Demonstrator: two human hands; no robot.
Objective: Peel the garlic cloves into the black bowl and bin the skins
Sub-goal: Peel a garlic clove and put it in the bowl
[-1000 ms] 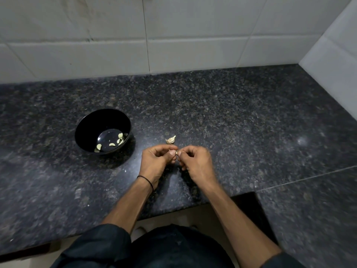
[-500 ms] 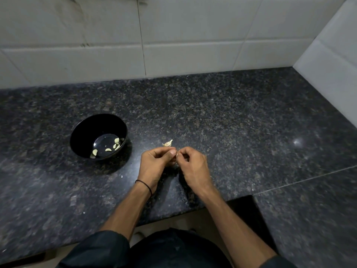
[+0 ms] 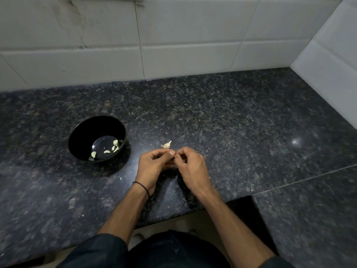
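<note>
Black granite counter (image 3: 231, 128) is filling most of the frame, with white wall tiles (image 3: 193, 35) running along the top and down the right edge. Near the centre, the left hand (image 3: 154, 165) and right hand (image 3: 191, 165) are coming together above the counter, fingers curled and fingertips meeting. Between them they are pinching a garlic clove (image 3: 174, 158), of which only a pale sliver is showing; how much skin it is carrying cannot be told. A thin black band (image 3: 142, 187) is circling the left wrist.

Just above the hands in the frame, a small unpeeled garlic piece (image 3: 166, 145) is lying on the counter, apart from the fingers. Left of centre, the black bowl (image 3: 81, 130) is standing upright, well apart from the hands, and several peeled cloves (image 3: 106, 151) are lying at its bottom and against its lower right wall. A tiny pale scrap (image 3: 120, 178) is sitting on the counter below the bowl. At the bottom edge, dark sleeves (image 3: 96, 250) are covering the upper forearms.
</note>
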